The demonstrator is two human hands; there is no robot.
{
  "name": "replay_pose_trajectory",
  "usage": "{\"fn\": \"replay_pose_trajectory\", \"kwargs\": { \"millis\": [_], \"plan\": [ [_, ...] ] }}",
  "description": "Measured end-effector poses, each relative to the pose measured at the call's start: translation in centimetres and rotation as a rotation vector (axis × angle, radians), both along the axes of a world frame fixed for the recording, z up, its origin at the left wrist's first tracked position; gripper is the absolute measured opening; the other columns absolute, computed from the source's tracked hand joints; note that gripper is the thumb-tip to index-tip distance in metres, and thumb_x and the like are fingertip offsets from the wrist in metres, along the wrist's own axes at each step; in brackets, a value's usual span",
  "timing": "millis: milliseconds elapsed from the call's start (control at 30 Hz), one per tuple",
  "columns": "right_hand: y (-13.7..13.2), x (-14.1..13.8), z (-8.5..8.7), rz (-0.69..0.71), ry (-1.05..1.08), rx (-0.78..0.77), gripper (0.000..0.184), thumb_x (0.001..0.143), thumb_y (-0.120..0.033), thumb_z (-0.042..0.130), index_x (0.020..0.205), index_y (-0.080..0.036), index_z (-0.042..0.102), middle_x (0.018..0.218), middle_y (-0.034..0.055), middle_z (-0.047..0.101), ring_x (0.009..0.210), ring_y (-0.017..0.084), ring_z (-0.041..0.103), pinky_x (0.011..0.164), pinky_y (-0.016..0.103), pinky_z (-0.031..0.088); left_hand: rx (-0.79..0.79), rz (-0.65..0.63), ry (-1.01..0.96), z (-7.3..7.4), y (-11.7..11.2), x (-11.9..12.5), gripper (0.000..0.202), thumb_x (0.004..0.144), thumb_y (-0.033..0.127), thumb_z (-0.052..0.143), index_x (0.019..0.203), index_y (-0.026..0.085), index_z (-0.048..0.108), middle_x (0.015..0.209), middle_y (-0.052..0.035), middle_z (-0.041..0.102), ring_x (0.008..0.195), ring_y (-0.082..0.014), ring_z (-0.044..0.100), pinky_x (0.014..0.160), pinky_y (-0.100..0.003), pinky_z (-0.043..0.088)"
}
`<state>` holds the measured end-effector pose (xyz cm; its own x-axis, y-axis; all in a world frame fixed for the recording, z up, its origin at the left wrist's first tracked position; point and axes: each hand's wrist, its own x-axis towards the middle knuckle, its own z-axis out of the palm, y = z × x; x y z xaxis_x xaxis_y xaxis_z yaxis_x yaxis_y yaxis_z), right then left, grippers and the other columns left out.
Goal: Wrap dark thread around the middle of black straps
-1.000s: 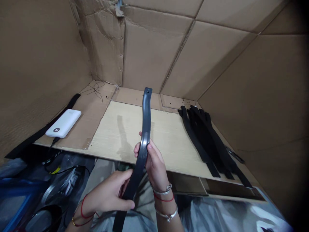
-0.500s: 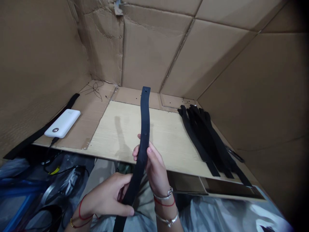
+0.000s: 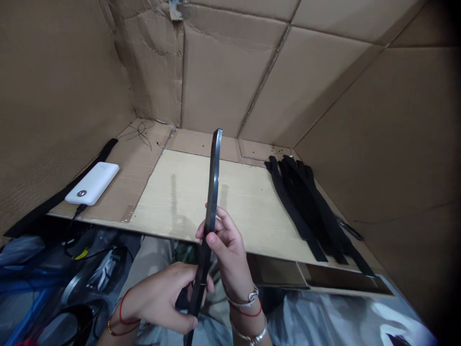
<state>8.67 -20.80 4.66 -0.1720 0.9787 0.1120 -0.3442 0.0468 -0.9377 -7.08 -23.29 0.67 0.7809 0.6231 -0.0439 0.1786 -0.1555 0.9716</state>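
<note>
Between my hands a long black strip point(image 3: 213, 178) stands nearly upright, turned edge-on, its top end curving slightly. My right hand point(image 3: 226, 242) pinches it around its middle with the thumb in front and fingers behind. Lower down, my left hand point(image 3: 173, 295) grips the strip's lower part between thumb and fingers. The bottom end runs out of the picture. To the right, a pile of similar black strips point(image 3: 306, 206) lies on the pale board point(image 3: 158, 192).
A white power bank point(image 3: 92, 183) with a cable rests at the left, beside another black strip point(image 3: 32, 216). Loose black thread point(image 3: 144, 132) lies at the back left. A dark slender tool point(image 3: 351, 229) is right of the pile. Cardboard walls point(image 3: 230, 72) enclose the board.
The strip has turned from its broad face to its narrow edge. Both hands still hold it, and my left-hand fingers now show beyond its right side.
</note>
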Motion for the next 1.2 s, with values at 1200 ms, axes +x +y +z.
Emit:
{"fn": "replay_pose_trajectory", "kwargs": {
  "millis": [1200],
  "plan": [
    [-0.2,0.4,0.5,0.028,0.057,-0.059,0.043,0.097,-0.044,0.049,0.134,-0.023,0.056,0.096,0.0088,0.072,0.068,0.018,0.056,0.060,0.032,0.044,-0.073,0.056,-0.101,-0.3,-0.2,-0.7,0.046,0.069,0.058,0.075,0.076,0.016,0.057,0.061,0.0046,0.049,0.056,-0.0097,0.042,0.054,-0.022,0.034]
  ]
}}
